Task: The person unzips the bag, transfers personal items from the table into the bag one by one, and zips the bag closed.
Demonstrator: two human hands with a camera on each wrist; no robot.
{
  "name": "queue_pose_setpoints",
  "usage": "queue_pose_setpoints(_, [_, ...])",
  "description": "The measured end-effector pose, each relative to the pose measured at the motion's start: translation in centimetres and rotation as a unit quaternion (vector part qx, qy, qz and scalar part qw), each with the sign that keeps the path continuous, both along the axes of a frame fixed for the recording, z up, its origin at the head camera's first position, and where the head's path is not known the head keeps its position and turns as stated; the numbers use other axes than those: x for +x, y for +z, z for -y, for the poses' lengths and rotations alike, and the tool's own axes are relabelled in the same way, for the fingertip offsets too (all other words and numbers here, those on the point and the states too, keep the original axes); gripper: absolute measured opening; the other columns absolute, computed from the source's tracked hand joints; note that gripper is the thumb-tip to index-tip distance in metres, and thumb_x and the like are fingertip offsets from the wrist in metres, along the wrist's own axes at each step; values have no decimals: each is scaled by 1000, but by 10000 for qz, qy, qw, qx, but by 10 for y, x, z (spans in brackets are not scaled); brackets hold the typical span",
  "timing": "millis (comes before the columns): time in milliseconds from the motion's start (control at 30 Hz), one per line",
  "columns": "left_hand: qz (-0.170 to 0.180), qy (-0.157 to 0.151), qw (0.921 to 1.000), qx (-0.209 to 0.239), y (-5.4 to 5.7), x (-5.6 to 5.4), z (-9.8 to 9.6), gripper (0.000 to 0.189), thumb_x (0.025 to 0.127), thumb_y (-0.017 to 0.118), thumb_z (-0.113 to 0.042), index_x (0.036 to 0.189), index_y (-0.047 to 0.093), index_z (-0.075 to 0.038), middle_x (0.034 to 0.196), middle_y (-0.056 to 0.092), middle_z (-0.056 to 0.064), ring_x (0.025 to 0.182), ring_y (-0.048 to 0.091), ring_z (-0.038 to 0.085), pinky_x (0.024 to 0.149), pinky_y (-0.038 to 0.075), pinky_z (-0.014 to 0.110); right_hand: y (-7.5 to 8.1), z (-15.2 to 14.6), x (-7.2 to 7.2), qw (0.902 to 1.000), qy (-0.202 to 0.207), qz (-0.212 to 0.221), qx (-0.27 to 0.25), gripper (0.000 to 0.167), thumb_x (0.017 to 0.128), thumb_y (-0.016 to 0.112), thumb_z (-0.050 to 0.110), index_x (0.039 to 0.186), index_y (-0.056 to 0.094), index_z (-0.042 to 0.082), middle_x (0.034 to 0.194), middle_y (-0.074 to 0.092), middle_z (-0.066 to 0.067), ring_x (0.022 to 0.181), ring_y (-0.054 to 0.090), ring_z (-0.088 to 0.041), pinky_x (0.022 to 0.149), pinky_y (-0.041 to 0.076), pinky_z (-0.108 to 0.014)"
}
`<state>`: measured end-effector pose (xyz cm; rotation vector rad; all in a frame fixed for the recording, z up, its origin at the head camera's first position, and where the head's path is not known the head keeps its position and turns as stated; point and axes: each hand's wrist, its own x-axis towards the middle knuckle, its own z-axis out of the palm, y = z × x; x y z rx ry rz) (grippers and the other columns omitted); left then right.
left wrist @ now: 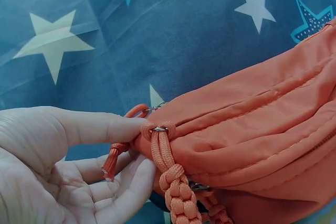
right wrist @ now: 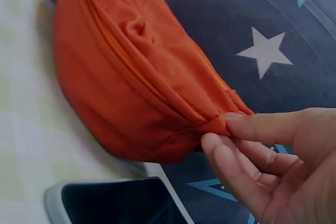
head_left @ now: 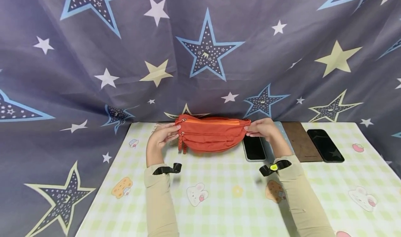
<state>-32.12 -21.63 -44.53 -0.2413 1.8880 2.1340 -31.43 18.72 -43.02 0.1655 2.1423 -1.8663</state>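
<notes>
An orange-red waist bag with zippers and braided cord pulls is held up near the table's back edge in the head view. Its left end is pinched between the thumb and fingers of my left hand, close to a braided pull. At the opposite end, my right hand pinches the bag's corner; the right wrist view shows thumb and fingertips on the fabric. A phone with a pale frame lies just below the right hand, partly covered by it and the bag.
Right of the hands lie a light blue flat item, partly hidden by the right arm, a brown notebook-like item and a black phone. A checkered cloth covers the table. Behind it hangs a star-patterned curtain.
</notes>
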Motion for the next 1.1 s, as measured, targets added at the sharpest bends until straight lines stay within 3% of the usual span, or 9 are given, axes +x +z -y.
queue_pose_setpoints(167, [23,124,9999,86,2,0,-4,61,99,64,-1,153,37,6,96,67,-7,83,69,5,88,61,24,7,2,3,9988,-65,-167,451,21,91,74,3,103,67,-13,69,73,4,65,71,-8,72,64,-26])
queue_pose_setpoints(367, [74,234,9995,174,6,3,-10,59,98,64,0,152,40,5,99,65,-4,83,68,5,84,61,22,11,6,9,9920,-297,-374,1167,18,90,76,6,92,69,-10,68,71,3,63,71,-9,74,65,-34])
queue_pose_setpoints(467, [96,255,9992,299,7,4,-13,43,99,66,-5,139,54,4,90,70,-5,79,70,6,78,62,21,10,6,12,9897,-378,-441,1307,19,91,76,6,93,68,-11,70,72,2,63,71,-9,75,65,-35])
queue_pose_setpoints(600, [220,334,9981,464,9,5,-17,15,99,69,-15,111,69,-6,83,73,-4,79,72,8,78,62,22,5,4,14,9877,-391,-503,1425,22,92,74,8,98,67,-12,73,74,-1,64,72,-9,75,65,-36])
queue_pose_setpoints(733, [234,340,9985,362,6,3,-20,24,98,70,-16,119,67,-4,87,71,-6,82,70,7,81,61,22,3,1,16,9846,-374,-683,1563,28,92,75,11,101,68,-15,71,73,0,63,71,-8,72,65,-33])
queue_pose_setpoints(867, [200,298,9989,315,2,0,-19,24,97,71,-14,117,65,-4,81,70,-8,75,68,6,74,61,20,5,1,17,9792,-467,-969,1722,31,90,77,12,100,69,-16,65,70,3,59,67,-6,64,63,-26])
queue_pose_setpoints(967, [161,234,9990,338,2,-1,-17,12,97,70,-12,106,63,-9,77,70,-8,72,69,5,72,61,20,9,5,20,9608,-706,-1368,2306,30,89,79,16,97,71,-13,68,70,-3,60,63,-9,58,56,-23])
queue_pose_setpoints(1100, [97,133,9996,240,2,-1,-13,13,97,69,-12,107,60,-10,81,70,-9,74,69,5,71,60,19,20,19,24,9220,-1108,-2072,3078,28,89,80,22,97,74,-4,87,75,-19,73,67,-27,63,50,-30])
